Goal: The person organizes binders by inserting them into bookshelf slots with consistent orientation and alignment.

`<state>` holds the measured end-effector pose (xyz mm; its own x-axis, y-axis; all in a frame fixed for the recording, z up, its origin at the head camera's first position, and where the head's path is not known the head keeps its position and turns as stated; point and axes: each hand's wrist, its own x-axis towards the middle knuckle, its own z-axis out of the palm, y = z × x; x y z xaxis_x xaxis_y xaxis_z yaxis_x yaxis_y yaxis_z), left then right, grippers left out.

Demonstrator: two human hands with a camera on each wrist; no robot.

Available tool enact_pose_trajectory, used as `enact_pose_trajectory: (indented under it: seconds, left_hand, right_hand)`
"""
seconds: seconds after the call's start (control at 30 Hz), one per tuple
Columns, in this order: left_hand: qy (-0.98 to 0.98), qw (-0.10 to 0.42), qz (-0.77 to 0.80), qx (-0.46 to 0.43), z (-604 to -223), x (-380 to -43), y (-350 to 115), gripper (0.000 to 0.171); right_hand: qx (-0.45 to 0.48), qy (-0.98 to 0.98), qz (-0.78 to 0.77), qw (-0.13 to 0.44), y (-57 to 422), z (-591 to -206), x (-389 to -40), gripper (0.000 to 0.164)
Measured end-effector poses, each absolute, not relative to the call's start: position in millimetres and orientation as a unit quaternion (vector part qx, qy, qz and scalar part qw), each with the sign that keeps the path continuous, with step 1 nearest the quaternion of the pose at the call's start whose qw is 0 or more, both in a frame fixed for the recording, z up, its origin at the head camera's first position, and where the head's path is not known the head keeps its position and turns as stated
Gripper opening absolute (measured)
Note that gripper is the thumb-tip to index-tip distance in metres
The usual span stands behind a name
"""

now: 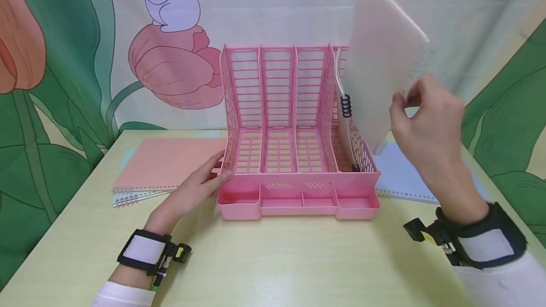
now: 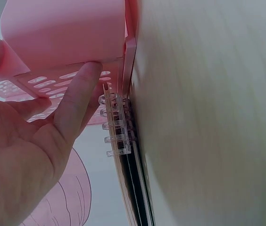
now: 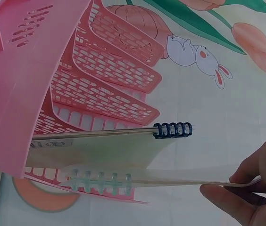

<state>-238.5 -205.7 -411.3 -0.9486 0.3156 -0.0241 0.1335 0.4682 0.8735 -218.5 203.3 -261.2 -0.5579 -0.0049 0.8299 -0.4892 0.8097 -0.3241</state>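
A pink desk file organizer (image 1: 298,180) with upright compartments stands on the table. My left hand (image 1: 194,186) steadies its left side, thumb at the front corner; in the left wrist view, its fingers (image 2: 78,96) touch the pink wall. My right hand (image 1: 432,124) pinches a pale-covered ring-bound notebook (image 1: 375,56) by its edge, holding it upright at the rightmost compartment. In the right wrist view, that notebook's light green rings (image 3: 102,182) overlap the end compartment's slats; how deep it sits cannot be told. Another notebook with dark rings (image 1: 346,106) stands in the rightmost compartment.
Left of the organizer lies a stack of notebooks, a salmon-coloured notebook (image 1: 170,160) on top. A blue notebook (image 1: 403,174) lies to the right, partly behind my right arm. Small open trays (image 1: 281,207) line the organizer's front. A printed curtain (image 1: 273,8) hangs behind.
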Motion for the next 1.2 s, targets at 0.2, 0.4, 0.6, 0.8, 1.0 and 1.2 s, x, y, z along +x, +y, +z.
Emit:
enact_pose_trajectory:
  seconds: [0.2,0.4,0.6,0.8,1.0,1.2]
  left_hand:
    - [0.848,0.09,0.504,0.135,-411,-238,-205,0.079]
    - [0.849,0.089,0.503,0.134,-411,-238,-205,0.08]
    - [0.849,0.09,0.504,0.133,-411,-239,-204,0.076]
    - [0.853,0.088,0.497,0.134,-409,-238,-204,0.074]
    - [0.853,0.088,0.497,0.132,-409,-238,-205,0.074]
    - [0.85,0.088,0.501,0.138,-407,-237,-205,0.074]
  right_hand:
    - [0.144,-0.851,0.281,0.42,200,-264,-226,0.01]
    - [0.147,-0.858,0.276,0.407,196,-268,-230,0.011]
    - [0.149,-0.872,0.259,0.389,190,-274,-234,0.011]
    - [0.158,-0.879,0.259,0.368,183,-278,-237,0.008]
    - [0.184,-0.872,0.263,0.369,177,-279,-244,0.009]
    - [0.18,-0.877,0.269,0.356,179,-284,-248,0.006]
